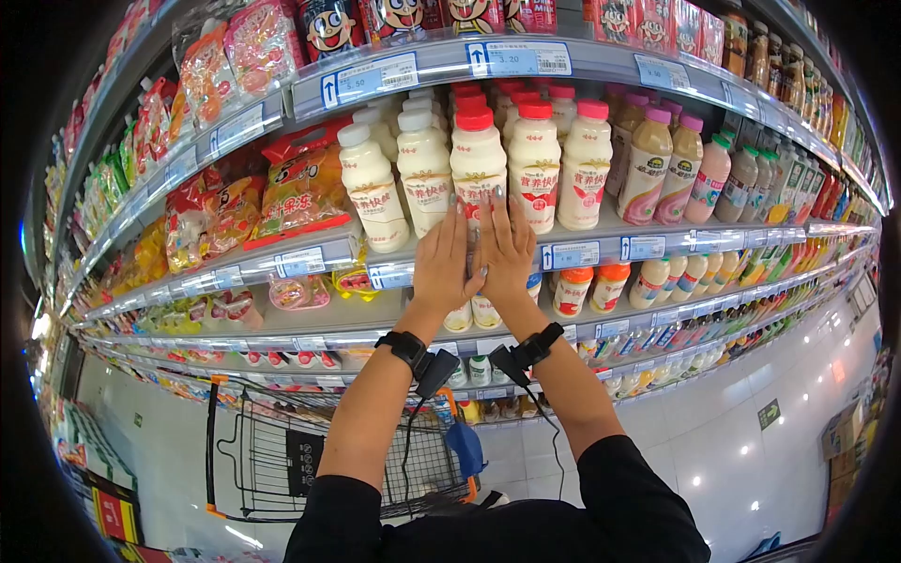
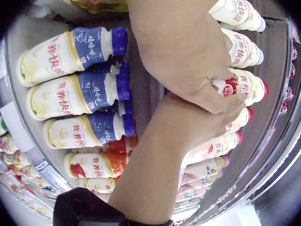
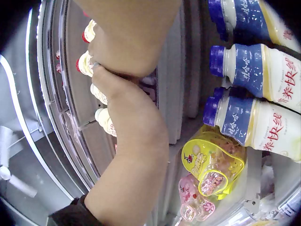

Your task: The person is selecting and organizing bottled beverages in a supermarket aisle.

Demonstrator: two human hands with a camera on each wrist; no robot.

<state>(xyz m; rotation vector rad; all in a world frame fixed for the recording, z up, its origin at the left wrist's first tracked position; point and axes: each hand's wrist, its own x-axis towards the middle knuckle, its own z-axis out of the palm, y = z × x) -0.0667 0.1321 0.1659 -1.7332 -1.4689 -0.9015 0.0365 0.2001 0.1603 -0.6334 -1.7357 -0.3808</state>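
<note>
Both hands are raised side by side in front of a red-capped white drink bottle [image 1: 478, 155] on the middle shelf. My left hand [image 1: 446, 258] has its fingers straight and pointing up, fingertips over the bottle's label. Beside it, my right hand [image 1: 507, 251] holds the same pose, its fingertips at the label too. The hands meet near the thumbs, and neither has fingers curled round a bottle. In the left wrist view the left hand [image 2: 193, 56] partly covers the right hand [image 2: 211, 117]. White-capped bottles [image 1: 422, 169] stand to the left, another red-capped bottle [image 1: 535, 164] to the right.
Price tags [image 1: 575, 254] line the shelf edge below the hands. Blue-capped bottles [image 2: 75, 52] stand on the shelf underneath. Bagged snacks [image 1: 305, 188] fill the shelf's left part. A wire shopping cart [image 1: 272, 441] stands below left on the tiled floor [image 1: 713, 450].
</note>
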